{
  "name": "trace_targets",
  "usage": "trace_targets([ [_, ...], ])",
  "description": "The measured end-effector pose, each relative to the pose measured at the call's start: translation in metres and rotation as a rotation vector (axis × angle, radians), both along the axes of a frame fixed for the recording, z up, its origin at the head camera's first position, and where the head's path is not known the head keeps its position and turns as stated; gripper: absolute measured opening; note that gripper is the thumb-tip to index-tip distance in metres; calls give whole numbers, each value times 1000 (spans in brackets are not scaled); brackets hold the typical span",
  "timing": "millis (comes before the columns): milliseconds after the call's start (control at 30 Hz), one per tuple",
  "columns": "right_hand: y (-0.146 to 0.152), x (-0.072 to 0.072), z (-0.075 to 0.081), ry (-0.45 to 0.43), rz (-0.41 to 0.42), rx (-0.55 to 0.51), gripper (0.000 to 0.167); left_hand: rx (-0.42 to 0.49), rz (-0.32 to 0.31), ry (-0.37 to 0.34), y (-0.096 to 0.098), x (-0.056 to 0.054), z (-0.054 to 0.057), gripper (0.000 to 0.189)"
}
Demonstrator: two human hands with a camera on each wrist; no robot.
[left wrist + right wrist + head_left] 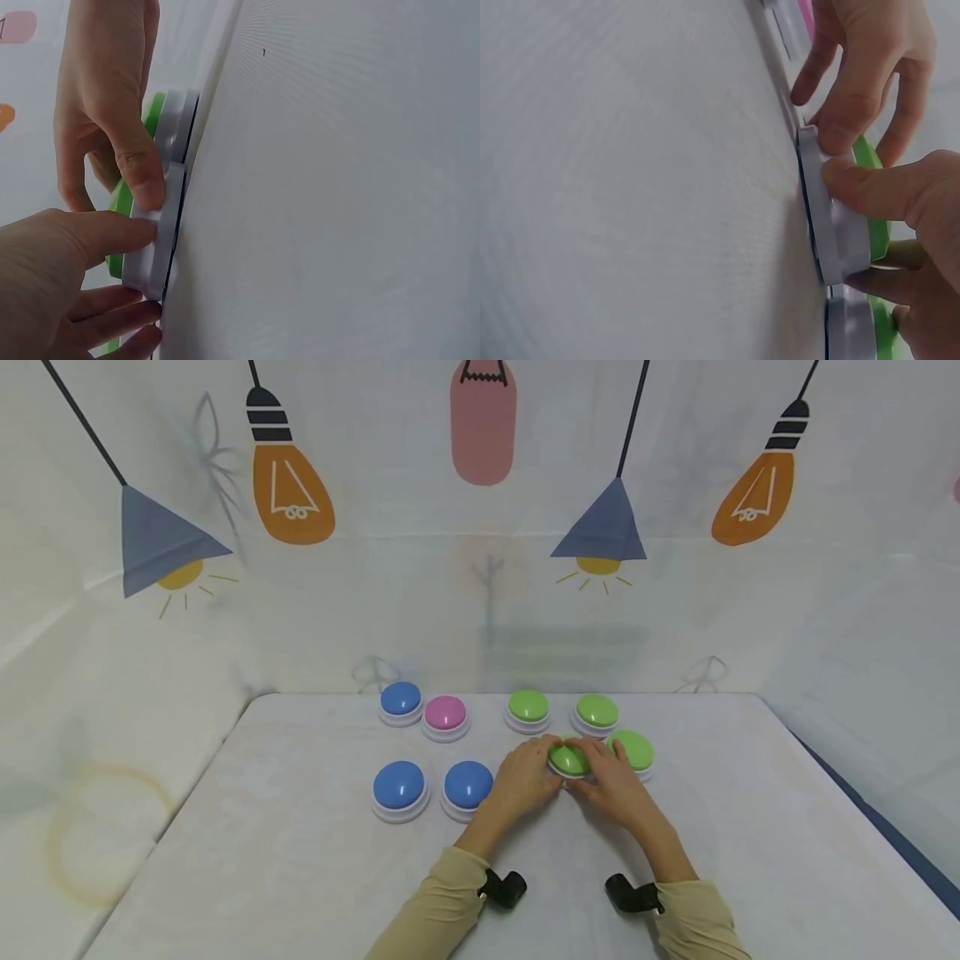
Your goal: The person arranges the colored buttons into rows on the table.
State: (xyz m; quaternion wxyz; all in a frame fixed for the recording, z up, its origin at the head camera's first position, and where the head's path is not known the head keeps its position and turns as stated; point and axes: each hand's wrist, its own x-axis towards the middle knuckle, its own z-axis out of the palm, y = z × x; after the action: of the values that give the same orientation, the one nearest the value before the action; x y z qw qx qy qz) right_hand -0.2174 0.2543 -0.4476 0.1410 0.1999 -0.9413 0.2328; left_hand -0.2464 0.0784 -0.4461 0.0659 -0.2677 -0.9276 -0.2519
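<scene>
Gripping one green-domed button between them, the left hand and the right hand curl round it from opposite sides, thumbs close together on the near side of its white base. Whether that base lies fully flat on the white table cannot be told. Just beside the right hand, partly hidden by its fingers, sits a second green button; near the left hand sits a blue button. Beyond the hands stand two further green buttons; farther left, a pink button and two more blue buttons.
</scene>
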Motion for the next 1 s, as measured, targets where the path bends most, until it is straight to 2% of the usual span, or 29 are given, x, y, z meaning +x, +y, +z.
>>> trace_targets([
  [233,-3,2,6,-52,-14,19,59,-7,15,34,-6,2,3,53],
  [400,-6,5,15,-72,-25,0,60,8,0,30,-13,3,12,54],
  [500,-9,8,22,-95,-30,-21,61,-4,-21,51,-18,4,19,54],
  [600,-11,11,28,-86,-22,-30,61,3,-41,80,-24,5,26,54],
  [800,-15,17,41,-36,-1,-42,59,85,-76,104,-35,9,33,52],
  [1000,-18,23,49,-22,8,-57,60,86,-97,113,-47,17,42,52],
])
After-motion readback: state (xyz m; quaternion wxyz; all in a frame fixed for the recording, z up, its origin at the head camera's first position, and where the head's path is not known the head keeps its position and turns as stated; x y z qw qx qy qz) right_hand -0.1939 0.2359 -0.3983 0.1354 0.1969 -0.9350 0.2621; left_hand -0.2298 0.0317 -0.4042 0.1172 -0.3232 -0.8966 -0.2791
